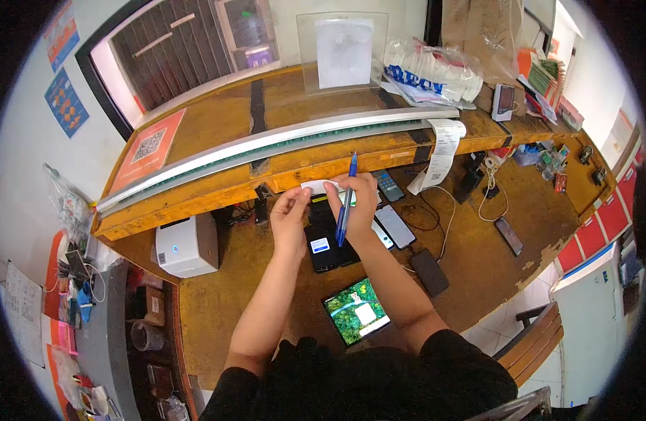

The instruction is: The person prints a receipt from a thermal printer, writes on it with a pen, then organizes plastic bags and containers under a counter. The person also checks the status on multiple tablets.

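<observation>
Both hands meet over the desk around a small white slip [318, 187]. My left hand [289, 214] pinches its left end between thumb and fingers. My right hand [358, 203] holds its right end and also has a blue pen [347, 200] between its fingers, tip up. Beneath the hands lie dark devices, one with a white and blue label [320, 245]. Phones lie right of my right hand, among them a light-screened one [396, 226]. Nearer my body a lit tablet [357, 311] shows a green picture.
A raised wooden shelf [217, 193] crosses in front, with a paper receipt [442, 151] hanging over its edge. A white printer [187, 245] stands left. Right are a black power bank [429, 272], cables, a phone [508, 236] and a wooden chair [533, 344].
</observation>
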`<state>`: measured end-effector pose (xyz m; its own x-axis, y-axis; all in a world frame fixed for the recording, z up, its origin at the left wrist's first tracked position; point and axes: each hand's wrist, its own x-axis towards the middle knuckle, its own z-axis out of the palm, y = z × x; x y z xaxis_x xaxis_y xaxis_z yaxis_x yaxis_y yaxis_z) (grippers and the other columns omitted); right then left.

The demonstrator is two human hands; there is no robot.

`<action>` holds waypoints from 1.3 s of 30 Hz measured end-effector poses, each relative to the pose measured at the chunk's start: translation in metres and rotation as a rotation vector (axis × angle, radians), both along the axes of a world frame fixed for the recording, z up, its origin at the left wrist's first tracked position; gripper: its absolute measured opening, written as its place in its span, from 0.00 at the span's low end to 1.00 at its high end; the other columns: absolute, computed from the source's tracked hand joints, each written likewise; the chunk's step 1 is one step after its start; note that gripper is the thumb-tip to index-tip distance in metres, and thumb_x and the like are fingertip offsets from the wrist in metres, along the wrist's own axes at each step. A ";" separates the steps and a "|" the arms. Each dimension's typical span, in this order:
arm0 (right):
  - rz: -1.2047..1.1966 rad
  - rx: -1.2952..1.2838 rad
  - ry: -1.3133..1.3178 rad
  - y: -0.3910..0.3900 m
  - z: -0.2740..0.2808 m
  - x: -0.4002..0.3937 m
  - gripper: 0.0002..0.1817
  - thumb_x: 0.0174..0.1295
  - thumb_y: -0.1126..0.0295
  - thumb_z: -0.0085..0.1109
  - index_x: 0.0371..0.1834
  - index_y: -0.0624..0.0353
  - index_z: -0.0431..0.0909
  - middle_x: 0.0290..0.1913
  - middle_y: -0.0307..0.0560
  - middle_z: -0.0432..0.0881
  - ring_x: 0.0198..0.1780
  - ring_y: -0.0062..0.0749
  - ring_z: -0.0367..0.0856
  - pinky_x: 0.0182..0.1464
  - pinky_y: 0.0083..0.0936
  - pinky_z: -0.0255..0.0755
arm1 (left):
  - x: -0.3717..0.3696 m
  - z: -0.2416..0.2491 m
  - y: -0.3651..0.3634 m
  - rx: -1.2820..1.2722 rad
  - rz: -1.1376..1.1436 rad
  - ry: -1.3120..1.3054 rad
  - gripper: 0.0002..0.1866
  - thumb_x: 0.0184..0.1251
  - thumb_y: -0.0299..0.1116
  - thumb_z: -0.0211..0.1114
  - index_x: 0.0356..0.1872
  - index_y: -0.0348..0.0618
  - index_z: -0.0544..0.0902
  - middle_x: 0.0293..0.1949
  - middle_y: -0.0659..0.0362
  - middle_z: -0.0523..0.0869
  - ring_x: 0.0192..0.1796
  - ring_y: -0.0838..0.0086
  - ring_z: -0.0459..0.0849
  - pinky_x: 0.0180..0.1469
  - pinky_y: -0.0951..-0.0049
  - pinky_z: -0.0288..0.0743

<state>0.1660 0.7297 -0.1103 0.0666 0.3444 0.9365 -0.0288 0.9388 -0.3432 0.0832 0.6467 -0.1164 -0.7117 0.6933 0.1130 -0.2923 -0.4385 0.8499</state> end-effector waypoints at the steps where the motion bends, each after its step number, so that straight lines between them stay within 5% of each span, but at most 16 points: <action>1: -0.001 -0.013 -0.009 0.000 0.002 0.000 0.13 0.42 0.76 0.67 0.28 0.55 0.71 0.26 0.40 0.76 0.29 0.35 0.69 0.34 0.29 0.60 | 0.001 0.000 -0.001 0.014 -0.015 -0.085 0.07 0.56 0.27 0.63 0.37 0.39 0.78 0.32 0.64 0.80 0.35 0.83 0.75 0.39 0.83 0.67; 8: 0.029 -0.109 0.031 0.005 0.011 -0.001 0.12 0.42 0.74 0.67 0.26 0.55 0.72 0.24 0.39 0.74 0.29 0.35 0.69 0.35 0.30 0.59 | 0.015 0.009 -0.010 0.106 0.081 0.027 0.12 0.58 0.25 0.61 0.43 0.39 0.75 0.37 0.63 0.79 0.36 0.83 0.74 0.40 0.81 0.67; 17: -0.063 -0.082 -0.072 0.012 0.009 -0.007 0.15 0.40 0.70 0.68 0.28 0.55 0.71 0.25 0.42 0.73 0.30 0.38 0.69 0.36 0.32 0.59 | 0.016 0.004 -0.026 0.087 0.211 0.438 0.08 0.54 0.20 0.62 0.35 0.38 0.75 0.34 0.62 0.75 0.34 0.83 0.71 0.37 0.85 0.65; 22: -0.113 0.031 -0.065 0.014 0.009 -0.008 0.20 0.38 0.72 0.71 0.31 0.56 0.68 0.24 0.42 0.69 0.28 0.37 0.66 0.33 0.30 0.58 | 0.013 -0.012 -0.081 -0.058 0.321 0.891 0.07 0.50 0.18 0.63 0.29 0.37 0.75 0.31 0.59 0.73 0.33 0.77 0.71 0.37 0.81 0.65; 31: -0.207 0.049 0.036 0.006 -0.002 -0.018 0.27 0.37 0.66 0.71 0.40 0.54 0.64 0.36 0.49 0.67 0.38 0.45 0.63 0.40 0.37 0.56 | 0.028 -0.101 -0.207 -0.435 0.278 0.727 0.05 0.51 0.18 0.62 0.27 0.37 0.74 0.29 0.59 0.73 0.31 0.76 0.72 0.35 0.80 0.67; 39: -0.241 -0.104 -0.025 -0.009 0.000 -0.027 0.27 0.40 0.64 0.69 0.41 0.55 0.64 0.37 0.50 0.65 0.39 0.45 0.62 0.42 0.38 0.52 | 0.041 -0.109 -0.243 -0.488 0.331 0.683 0.06 0.51 0.17 0.62 0.27 0.37 0.74 0.28 0.60 0.72 0.30 0.77 0.72 0.35 0.80 0.67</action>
<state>0.1385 0.7210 -0.1104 0.1354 0.4161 0.8992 0.2016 0.8770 -0.4361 0.1240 0.4040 -0.2249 -0.7691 0.5465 0.3313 0.4215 0.0441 0.9058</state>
